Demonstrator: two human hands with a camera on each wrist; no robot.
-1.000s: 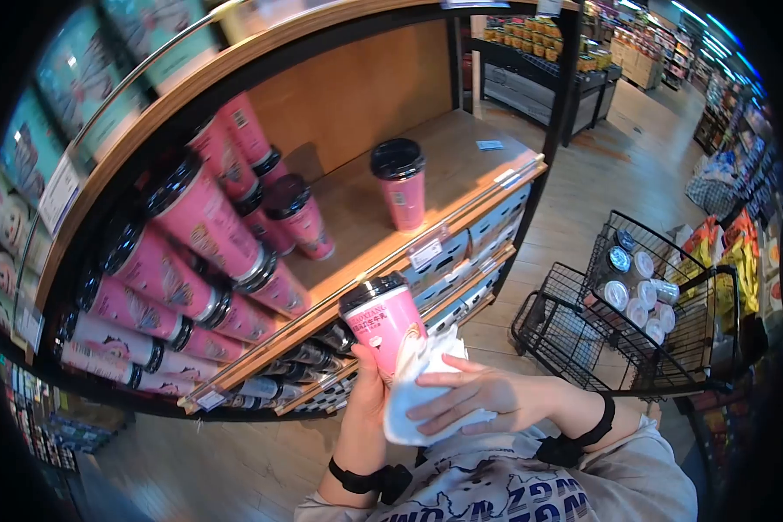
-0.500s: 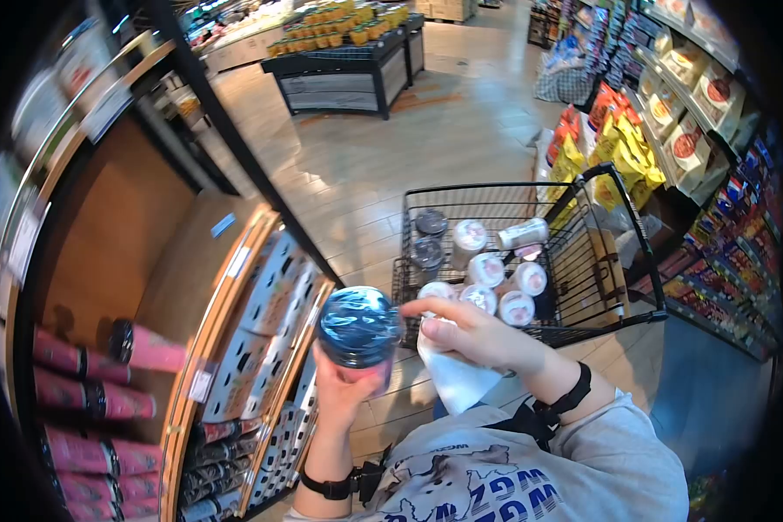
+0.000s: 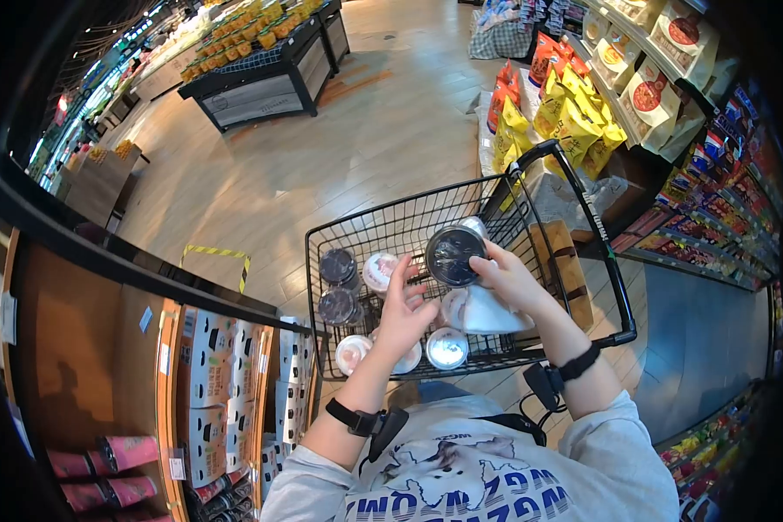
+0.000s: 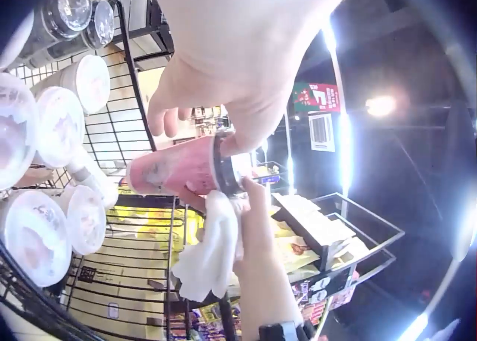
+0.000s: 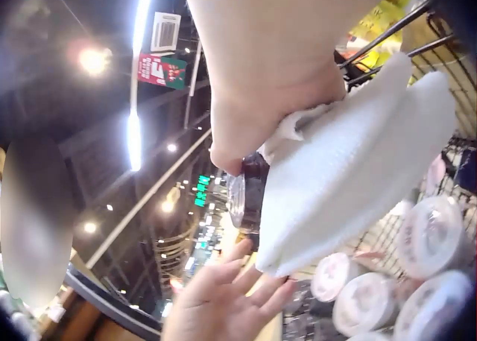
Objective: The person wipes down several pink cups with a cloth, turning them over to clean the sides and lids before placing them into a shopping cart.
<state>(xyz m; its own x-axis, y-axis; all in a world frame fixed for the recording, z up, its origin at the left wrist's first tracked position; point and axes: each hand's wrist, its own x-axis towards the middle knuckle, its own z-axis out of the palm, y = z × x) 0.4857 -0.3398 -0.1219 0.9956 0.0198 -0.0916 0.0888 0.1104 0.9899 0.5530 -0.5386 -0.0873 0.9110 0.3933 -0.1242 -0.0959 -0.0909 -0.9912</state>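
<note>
My right hand (image 3: 511,277) holds a pink cup (image 4: 179,168) near its black lid (image 3: 452,255), above the shopping cart. From the same hand hangs a white cloth (image 3: 496,315), bunched under the palm. My left hand (image 3: 406,309) is beside the cup with its fingers spread, and a gap shows between it and the lid in the head view. Below both hands, white-lidded cups (image 3: 448,348) and dark-lidded cups (image 3: 337,264) stand in the cart, partly hidden by my forearms.
The black wire cart has its handle (image 3: 605,239) on the right. At left, a wooden shelf unit carries pink cups (image 3: 130,452) and white boxes (image 3: 207,348). Yellow bags (image 3: 574,117) stand beyond the cart, and a display stand (image 3: 261,96) is farther off across the floor.
The view has turned from the shelf to the cart. The pink cup has passed from my left hand to my right, which keeps the cloth; my left hand has let go.
</note>
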